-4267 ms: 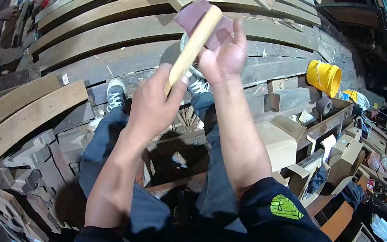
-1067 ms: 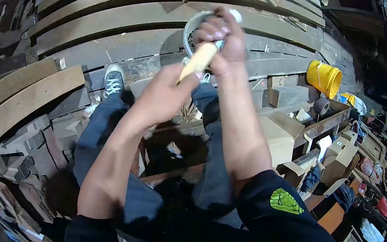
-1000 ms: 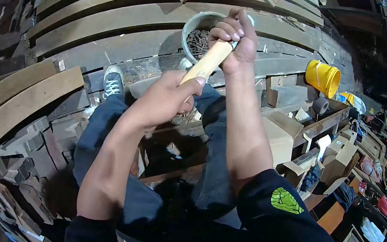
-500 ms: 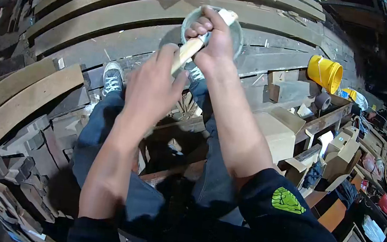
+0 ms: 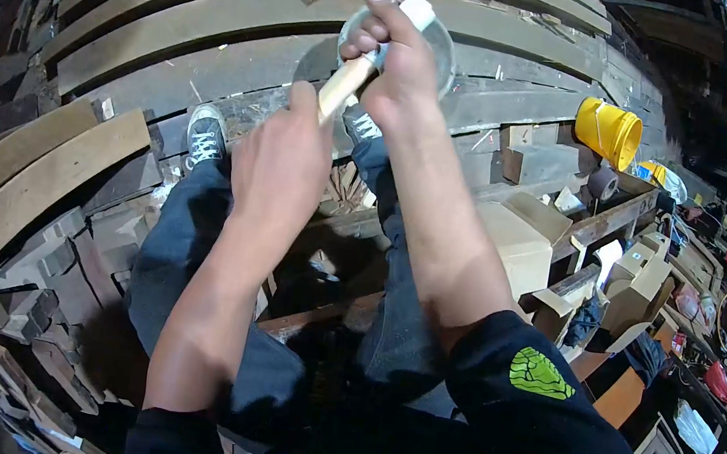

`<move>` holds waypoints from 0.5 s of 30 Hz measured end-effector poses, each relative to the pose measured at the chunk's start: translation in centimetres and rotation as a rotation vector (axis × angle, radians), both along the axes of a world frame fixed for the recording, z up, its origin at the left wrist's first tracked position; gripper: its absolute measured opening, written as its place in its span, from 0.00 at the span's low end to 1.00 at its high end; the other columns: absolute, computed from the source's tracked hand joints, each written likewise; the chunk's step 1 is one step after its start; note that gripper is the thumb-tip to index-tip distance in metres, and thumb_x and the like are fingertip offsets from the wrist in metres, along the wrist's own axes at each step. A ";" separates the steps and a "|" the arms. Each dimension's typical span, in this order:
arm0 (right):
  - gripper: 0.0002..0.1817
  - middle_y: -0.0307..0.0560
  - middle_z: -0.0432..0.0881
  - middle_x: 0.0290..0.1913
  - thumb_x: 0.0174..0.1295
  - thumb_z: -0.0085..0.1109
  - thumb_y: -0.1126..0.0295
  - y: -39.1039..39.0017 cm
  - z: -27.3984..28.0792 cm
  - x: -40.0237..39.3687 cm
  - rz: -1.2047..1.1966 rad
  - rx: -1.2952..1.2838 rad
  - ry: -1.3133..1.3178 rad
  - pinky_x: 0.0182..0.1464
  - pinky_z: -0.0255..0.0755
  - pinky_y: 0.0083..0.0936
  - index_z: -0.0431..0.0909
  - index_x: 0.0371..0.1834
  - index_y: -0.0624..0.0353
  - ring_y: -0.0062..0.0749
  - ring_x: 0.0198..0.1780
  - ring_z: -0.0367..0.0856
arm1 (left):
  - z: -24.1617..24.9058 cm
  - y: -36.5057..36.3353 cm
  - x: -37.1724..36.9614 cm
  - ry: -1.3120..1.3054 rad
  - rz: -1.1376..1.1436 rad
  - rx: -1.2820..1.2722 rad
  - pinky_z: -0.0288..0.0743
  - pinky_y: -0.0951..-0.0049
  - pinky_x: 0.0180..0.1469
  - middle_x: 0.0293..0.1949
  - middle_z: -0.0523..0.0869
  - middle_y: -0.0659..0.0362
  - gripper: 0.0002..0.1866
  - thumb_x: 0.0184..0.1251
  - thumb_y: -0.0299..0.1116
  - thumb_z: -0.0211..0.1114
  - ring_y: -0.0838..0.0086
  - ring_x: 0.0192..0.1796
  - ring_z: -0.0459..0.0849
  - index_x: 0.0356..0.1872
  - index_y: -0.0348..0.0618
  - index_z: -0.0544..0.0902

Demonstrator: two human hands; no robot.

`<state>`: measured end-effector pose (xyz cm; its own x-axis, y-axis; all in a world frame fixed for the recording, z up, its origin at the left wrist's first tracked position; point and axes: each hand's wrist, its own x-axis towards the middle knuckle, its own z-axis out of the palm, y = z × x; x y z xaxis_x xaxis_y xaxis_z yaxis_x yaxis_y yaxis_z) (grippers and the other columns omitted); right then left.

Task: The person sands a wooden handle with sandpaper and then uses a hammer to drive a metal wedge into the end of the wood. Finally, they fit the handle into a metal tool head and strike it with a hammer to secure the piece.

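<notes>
The wooden stick [image 5: 345, 88] slants upward between the person's two hands, above the gap between the shoes, but only parts of it show. The left hand [image 5: 282, 159] covers its lower end; the back of that hand faces the camera, so most of its fingers are out of sight, though they appear closed round the wood, with one digit pointing up beside it. The right hand [image 5: 404, 64] has its fingers curled and clamped about the upper part, hiding a stretch of it; the pale tip [image 5: 417, 11] juts out beyond. A bluish-white sliver [image 5: 380, 54] shows at the right hand's grip, too small to identify.

Behind the right hand stands a round grey bucket [image 5: 447, 52]. The hand and stick block much of its opening, and its contents cannot be made out. The left shoe [image 5: 206, 138] is in plain view, while the right shoe [image 5: 364, 124] is partly covered by the stick and hands. Between the legs, deep shadow swallows all but a small pale scrap [image 5: 323, 265] of uncertain kind. The slatted boards [image 5: 211, 54] run off the top edge, and the shapes at the far left are too dim to name.
</notes>
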<state>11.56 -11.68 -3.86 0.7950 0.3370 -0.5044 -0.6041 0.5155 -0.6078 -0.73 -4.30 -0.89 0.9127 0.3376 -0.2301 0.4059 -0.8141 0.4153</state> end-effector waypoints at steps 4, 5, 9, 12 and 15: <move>0.05 0.28 0.68 0.19 0.64 0.58 0.68 -2.1 -0.8 1.8 0.204 0.664 0.149 0.27 0.65 0.20 0.73 0.34 0.55 0.16 0.20 0.66 | 1.4 1.5 0.8 0.389 0.325 -1.685 0.63 0.78 0.18 0.17 0.71 0.66 0.14 0.71 0.41 0.56 0.79 0.17 0.71 0.31 0.41 0.70; 0.05 0.26 0.67 0.18 0.68 0.53 0.68 -2.5 0.1 1.9 0.265 0.865 0.076 0.28 0.63 0.17 0.74 0.35 0.55 0.14 0.20 0.66 | 1.5 1.3 0.9 0.392 0.323 -1.688 0.63 0.78 0.18 0.17 0.71 0.66 0.14 0.71 0.41 0.56 0.79 0.17 0.71 0.31 0.41 0.70; 0.04 0.27 0.67 0.18 0.65 0.57 0.69 -2.8 0.8 2.2 0.195 0.631 0.003 0.28 0.65 0.18 0.73 0.35 0.54 0.14 0.20 0.66 | 1.7 -0.2 0.6 0.006 0.009 -0.832 0.68 0.70 0.24 0.19 0.75 0.61 0.14 0.71 0.39 0.56 0.72 0.20 0.75 0.38 0.35 0.73; 0.09 0.30 0.67 0.19 0.59 0.64 0.69 -1.1 -0.6 0.9 -0.017 0.029 0.025 0.29 0.67 0.21 0.71 0.34 0.52 0.19 0.21 0.68 | -0.2 -0.1 0.0 -0.079 -0.033 -0.219 0.66 0.71 0.21 0.17 0.73 0.62 0.13 0.71 0.39 0.56 0.73 0.17 0.73 0.35 0.37 0.72; 0.09 0.31 0.70 0.21 0.65 0.56 0.64 -1.9 -1.0 1.8 0.170 0.570 -0.005 0.30 0.69 0.20 0.73 0.43 0.56 0.19 0.23 0.70 | 1.7 0.8 0.8 0.404 0.339 -1.731 0.56 0.78 0.14 0.15 0.67 0.67 0.13 0.72 0.40 0.56 0.82 0.12 0.62 0.31 0.43 0.70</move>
